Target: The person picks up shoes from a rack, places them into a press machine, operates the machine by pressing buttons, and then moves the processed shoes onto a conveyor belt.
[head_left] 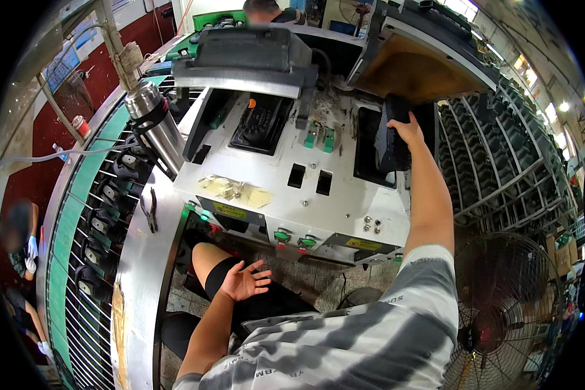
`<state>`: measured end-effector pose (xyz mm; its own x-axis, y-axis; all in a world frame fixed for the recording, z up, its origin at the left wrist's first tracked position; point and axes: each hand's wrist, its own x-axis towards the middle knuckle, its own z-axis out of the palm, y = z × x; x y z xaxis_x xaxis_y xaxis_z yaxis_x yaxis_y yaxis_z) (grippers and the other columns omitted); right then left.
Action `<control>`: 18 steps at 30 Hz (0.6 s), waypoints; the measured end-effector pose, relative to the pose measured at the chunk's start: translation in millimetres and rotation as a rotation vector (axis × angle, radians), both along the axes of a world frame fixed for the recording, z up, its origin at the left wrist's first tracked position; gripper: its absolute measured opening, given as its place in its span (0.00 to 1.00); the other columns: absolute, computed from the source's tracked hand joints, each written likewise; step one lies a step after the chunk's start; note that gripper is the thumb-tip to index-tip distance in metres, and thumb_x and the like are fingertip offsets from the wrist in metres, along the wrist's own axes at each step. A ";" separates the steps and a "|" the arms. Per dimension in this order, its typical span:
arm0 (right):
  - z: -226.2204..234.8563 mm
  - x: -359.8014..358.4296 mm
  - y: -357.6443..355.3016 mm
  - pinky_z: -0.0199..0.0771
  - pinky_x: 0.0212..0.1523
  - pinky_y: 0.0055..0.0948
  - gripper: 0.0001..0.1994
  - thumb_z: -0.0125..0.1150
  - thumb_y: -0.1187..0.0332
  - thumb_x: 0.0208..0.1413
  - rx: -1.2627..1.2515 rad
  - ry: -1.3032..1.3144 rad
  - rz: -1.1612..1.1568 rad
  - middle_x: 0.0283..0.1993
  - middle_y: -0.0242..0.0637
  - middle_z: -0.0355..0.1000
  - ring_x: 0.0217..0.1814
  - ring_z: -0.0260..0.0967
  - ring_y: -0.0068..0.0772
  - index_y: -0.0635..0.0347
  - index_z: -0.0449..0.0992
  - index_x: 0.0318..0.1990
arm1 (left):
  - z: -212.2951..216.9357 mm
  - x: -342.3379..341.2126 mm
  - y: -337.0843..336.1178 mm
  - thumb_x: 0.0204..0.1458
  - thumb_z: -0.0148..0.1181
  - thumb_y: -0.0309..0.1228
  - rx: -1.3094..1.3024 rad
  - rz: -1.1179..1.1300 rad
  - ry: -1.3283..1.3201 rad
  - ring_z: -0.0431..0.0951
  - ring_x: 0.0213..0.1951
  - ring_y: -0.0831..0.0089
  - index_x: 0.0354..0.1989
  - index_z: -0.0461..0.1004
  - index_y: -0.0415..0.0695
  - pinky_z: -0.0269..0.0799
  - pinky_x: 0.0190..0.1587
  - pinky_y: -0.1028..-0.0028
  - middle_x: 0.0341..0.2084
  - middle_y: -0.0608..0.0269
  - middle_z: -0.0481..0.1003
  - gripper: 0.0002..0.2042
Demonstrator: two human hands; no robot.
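Note:
My right hand (408, 130) reaches out over the right-hand opening of a white metal machine (273, 175). It grips a long black block-like piece (392, 140), whose exact kind I cannot make out. That piece stands on edge at the right side of the dark recess (366, 133), and its lower end is partly inside. Above it, the raised right lid (429, 65) shows a brown inner face. My left hand (246, 282) hangs palm up over my lap, fingers spread, holding nothing. In the left recess lies a black textured part (259, 123) with an orange spot, below the raised left lid (240, 65).
A steel flask (155, 123) and pliers (150, 211) stand and lie on the left ledge. Beyond runs a rod conveyor with black shoes (101, 224). Racks (500, 156) and a caged fan (500, 325) are at right. Other people are at the far left and behind the machine.

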<state>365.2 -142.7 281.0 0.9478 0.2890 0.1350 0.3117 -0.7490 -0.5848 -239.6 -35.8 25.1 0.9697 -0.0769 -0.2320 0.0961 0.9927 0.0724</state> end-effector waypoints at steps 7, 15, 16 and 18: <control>-30.7 -11.4 37.1 0.61 0.63 0.42 0.55 0.61 0.43 0.34 -0.333 0.141 -0.030 0.66 0.54 0.59 0.67 0.58 0.54 0.55 0.44 0.72 | 1.5 9.8 5.5 0.54 0.54 0.52 -0.014 -0.027 0.056 0.68 0.56 0.47 0.63 0.59 0.51 0.64 0.57 0.48 0.57 0.44 0.65 0.31; -30.0 -55.3 22.0 0.63 0.61 0.47 0.49 0.62 0.38 0.38 -0.327 0.036 -0.042 0.67 0.52 0.56 0.66 0.58 0.56 0.41 0.51 0.71 | -1.7 14.4 3.7 0.54 0.54 0.52 0.033 -0.040 0.093 0.68 0.55 0.47 0.62 0.60 0.50 0.64 0.57 0.48 0.56 0.44 0.66 0.30; -28.4 -77.8 17.8 0.63 0.61 0.47 0.49 0.62 0.38 0.39 -0.338 0.003 -0.026 0.67 0.52 0.55 0.65 0.59 0.57 0.41 0.53 0.70 | -2.0 14.0 3.1 0.54 0.54 0.52 0.048 -0.039 0.107 0.69 0.55 0.48 0.62 0.60 0.50 0.64 0.57 0.48 0.56 0.44 0.66 0.30; -31.5 -89.7 6.8 0.64 0.61 0.47 0.44 0.64 0.43 0.40 -0.404 -0.036 0.040 0.69 0.49 0.52 0.66 0.57 0.58 0.40 0.57 0.68 | -4.6 21.6 1.6 0.54 0.54 0.50 0.067 0.049 0.140 0.69 0.53 0.49 0.60 0.61 0.49 0.65 0.56 0.49 0.53 0.46 0.67 0.28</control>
